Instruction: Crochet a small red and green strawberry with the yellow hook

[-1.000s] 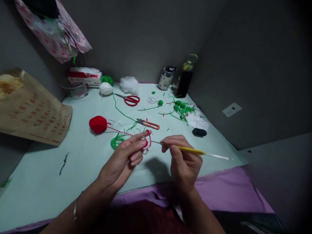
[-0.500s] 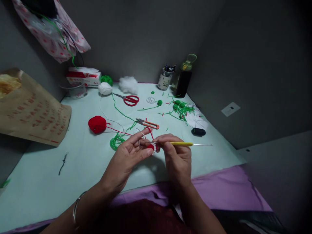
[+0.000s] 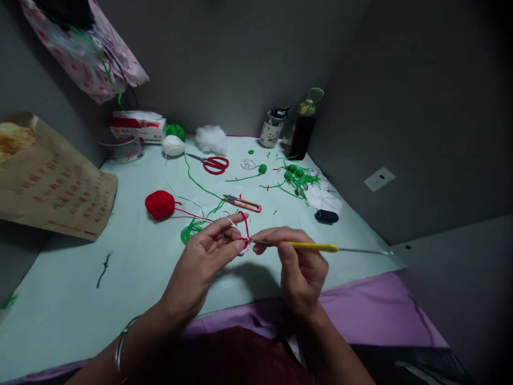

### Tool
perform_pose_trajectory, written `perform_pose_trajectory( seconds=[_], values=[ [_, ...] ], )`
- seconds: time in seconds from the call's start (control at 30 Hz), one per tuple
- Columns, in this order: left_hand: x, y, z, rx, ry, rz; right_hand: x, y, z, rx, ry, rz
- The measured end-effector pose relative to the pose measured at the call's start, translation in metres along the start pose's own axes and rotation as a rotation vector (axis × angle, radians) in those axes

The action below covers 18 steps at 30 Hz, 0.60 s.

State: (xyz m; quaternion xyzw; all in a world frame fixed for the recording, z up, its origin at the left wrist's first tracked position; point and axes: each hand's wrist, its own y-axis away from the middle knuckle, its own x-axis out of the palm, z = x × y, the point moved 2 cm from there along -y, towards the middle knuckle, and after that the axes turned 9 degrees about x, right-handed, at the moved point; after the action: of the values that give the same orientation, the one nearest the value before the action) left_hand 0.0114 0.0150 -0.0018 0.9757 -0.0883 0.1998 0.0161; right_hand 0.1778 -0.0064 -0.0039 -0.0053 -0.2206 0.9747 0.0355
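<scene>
Between thumb and fingers, my left hand pinches a small red and white crochet piece. Red yarn loops over its raised index finger, and white yarn also crosses the fingers. My right hand is closed on a yellow-handled crochet hook, gripped like a pen. The hook's near-level shaft reaches left to the edge of the piece; its tip is too small to make out. A red yarn ball lies left of my hands, with a strand running to them. Orange thread snips lie just beyond my fingers.
Red-handled scissors, a white yarn ball and white stuffing lie farther back. Green crocheted pieces and yarn ends are at the right. A dark bottle and a jar stand behind. A paper bag leans at left.
My right hand has moved right and slightly down with the crochet hook, away from my left hand. The crochet piece has shifted slightly left and turned, and the red yarn now runs down to the hook.
</scene>
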Motion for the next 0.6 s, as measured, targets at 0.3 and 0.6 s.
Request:
perform_pose_trajectory(
  seconds=[0.3, 0.6],
  values=[
    [0.004, 0.001, 0.003, -0.039, 0.131, -0.031, 0.006, 0.009, 0.000, -0.428, 0.666, 0.050],
    [0.002, -0.003, -0.001, -0.124, 0.218, 0.000, 0.004, -0.006, -0.001, -0.048, 0.052, -0.029]
  ],
)
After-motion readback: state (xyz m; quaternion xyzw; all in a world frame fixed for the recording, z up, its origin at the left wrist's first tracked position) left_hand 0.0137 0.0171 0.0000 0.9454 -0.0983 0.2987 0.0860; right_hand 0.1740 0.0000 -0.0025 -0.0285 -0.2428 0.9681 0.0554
